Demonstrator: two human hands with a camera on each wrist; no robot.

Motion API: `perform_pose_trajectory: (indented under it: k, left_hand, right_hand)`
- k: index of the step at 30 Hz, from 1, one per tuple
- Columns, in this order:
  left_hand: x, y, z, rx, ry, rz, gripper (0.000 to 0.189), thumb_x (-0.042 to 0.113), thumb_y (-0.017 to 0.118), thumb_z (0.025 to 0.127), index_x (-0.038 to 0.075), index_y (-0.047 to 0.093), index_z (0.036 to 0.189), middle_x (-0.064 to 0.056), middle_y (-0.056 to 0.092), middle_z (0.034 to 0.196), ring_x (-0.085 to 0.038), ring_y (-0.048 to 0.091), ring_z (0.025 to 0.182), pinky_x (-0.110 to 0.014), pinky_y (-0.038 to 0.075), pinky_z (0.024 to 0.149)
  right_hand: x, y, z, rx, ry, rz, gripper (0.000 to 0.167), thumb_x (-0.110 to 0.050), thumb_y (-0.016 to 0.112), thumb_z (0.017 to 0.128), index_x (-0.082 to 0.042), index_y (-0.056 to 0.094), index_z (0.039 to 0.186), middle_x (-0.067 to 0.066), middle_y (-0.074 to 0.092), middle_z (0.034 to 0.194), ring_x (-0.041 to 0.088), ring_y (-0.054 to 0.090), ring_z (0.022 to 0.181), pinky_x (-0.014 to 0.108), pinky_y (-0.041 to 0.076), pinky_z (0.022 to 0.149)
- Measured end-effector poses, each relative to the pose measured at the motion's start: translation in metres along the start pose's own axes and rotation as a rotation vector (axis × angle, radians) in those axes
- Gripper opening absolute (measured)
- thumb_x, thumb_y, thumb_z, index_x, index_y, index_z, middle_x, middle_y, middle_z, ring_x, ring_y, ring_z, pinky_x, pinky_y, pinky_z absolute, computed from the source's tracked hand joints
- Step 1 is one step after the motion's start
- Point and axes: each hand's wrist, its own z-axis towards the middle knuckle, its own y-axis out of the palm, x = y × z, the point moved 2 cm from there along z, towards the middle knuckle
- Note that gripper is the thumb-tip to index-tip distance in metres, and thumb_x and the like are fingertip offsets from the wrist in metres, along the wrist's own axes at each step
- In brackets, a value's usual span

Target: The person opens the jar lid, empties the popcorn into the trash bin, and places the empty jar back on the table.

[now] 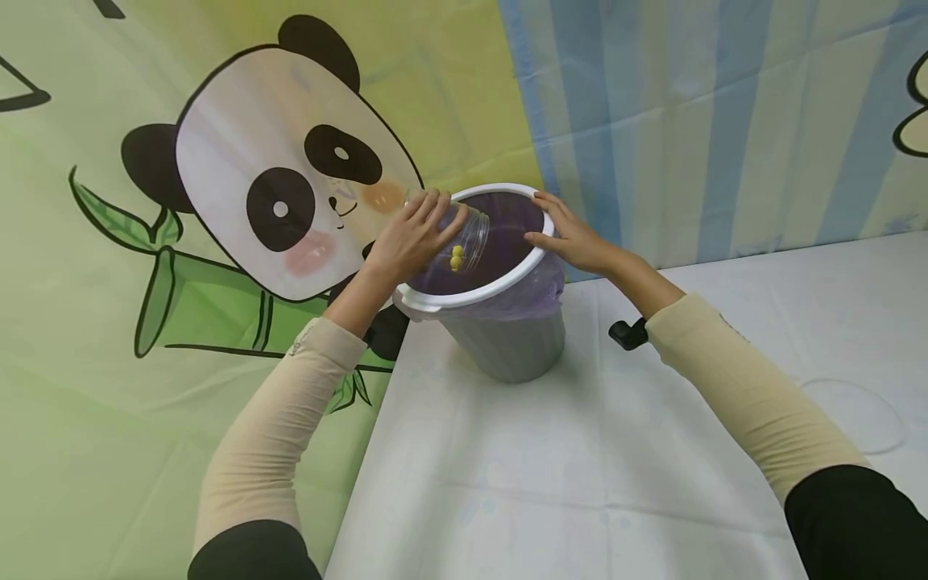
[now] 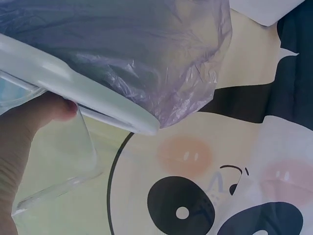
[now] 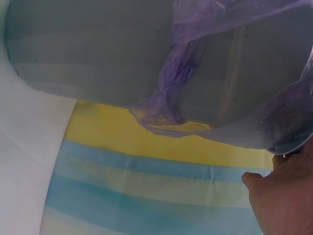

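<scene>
A grey trash can (image 1: pixel 507 346) with a white rim (image 1: pixel 500 286) stands on the white surface, lined with a purple bag (image 1: pixel 536 290). My left hand (image 1: pixel 416 238) grips a clear jar (image 1: pixel 474 234) tilted over the can, its mouth toward the can's inside. Small yellow pieces (image 1: pixel 457 258) show at the jar's lower side. In the left wrist view the thumb presses against the clear jar (image 2: pixel 63 161) beside the rim. My right hand (image 1: pixel 576 238) holds the rim on the right, fingers over its edge; the right wrist view shows this hand (image 3: pixel 286 196) at the bag-covered edge.
A cloth backdrop with a panda (image 1: pixel 290 185) and blue stripes (image 1: pixel 732 121) rises right behind the can. A small black object (image 1: pixel 627 334) shows by the right sleeve. The white tabletop (image 1: pixel 544 483) extends toward me and to the right.
</scene>
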Motion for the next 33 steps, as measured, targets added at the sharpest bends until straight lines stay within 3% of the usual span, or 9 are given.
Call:
perform_pose_trajectory:
  k: [6,14,21,28,33]
  left_hand:
    - [-0.002,-0.002,0.001,0.024,0.035,0.012,0.047,0.002,0.05,0.088,0.004,0.039,0.133,-0.024,0.044,0.125,-0.037,0.042,0.114,-0.042,0.029,0.1]
    - [-0.004,-0.003,0.006,0.045,0.102,0.13,0.047,-0.005,0.047,0.089,0.009,0.039,0.133,-0.02,0.042,0.129,-0.034,0.04,0.117,-0.039,0.025,0.105]
    - [0.0,-0.003,0.007,0.013,0.174,0.244,0.047,0.001,0.045,0.093,0.012,0.035,0.138,-0.018,0.04,0.134,-0.033,0.038,0.121,-0.038,0.023,0.106]
    - [0.012,0.002,0.01,-0.027,0.326,0.4,0.058,0.018,0.054,0.091,0.018,0.026,0.142,-0.015,0.034,0.14,-0.029,0.031,0.128,-0.037,0.015,0.109]
    - [0.017,0.006,0.012,-0.023,0.332,0.394,0.05,0.019,0.045,0.095,0.02,0.026,0.142,-0.013,0.034,0.141,-0.028,0.031,0.129,-0.037,0.015,0.109]
  right_hand:
    - [0.0,0.0,0.0,-0.001,0.002,0.002,0.076,-0.038,0.049,0.092,-0.005,0.009,0.147,0.006,-0.002,0.153,0.024,-0.001,0.139,0.053,0.01,0.107]
    - [0.0,0.0,0.0,-0.004,-0.001,0.002,0.075,-0.038,0.049,0.092,-0.006,0.01,0.147,0.005,-0.002,0.153,0.025,0.0,0.139,0.053,0.011,0.107]
    - [0.003,0.0,0.001,-0.003,-0.002,0.022,0.073,-0.035,0.049,0.093,-0.007,0.009,0.148,0.004,-0.002,0.153,0.026,0.0,0.139,0.055,0.011,0.106]
    - [0.002,0.001,0.001,0.013,0.0,0.019,0.074,-0.037,0.05,0.092,-0.005,0.011,0.147,0.005,0.0,0.153,0.025,0.001,0.139,0.053,0.01,0.107]
    - [0.001,0.001,0.001,0.023,-0.007,0.021,0.074,-0.036,0.05,0.092,-0.004,0.012,0.146,0.006,0.001,0.153,0.025,0.001,0.139,0.053,0.011,0.107]
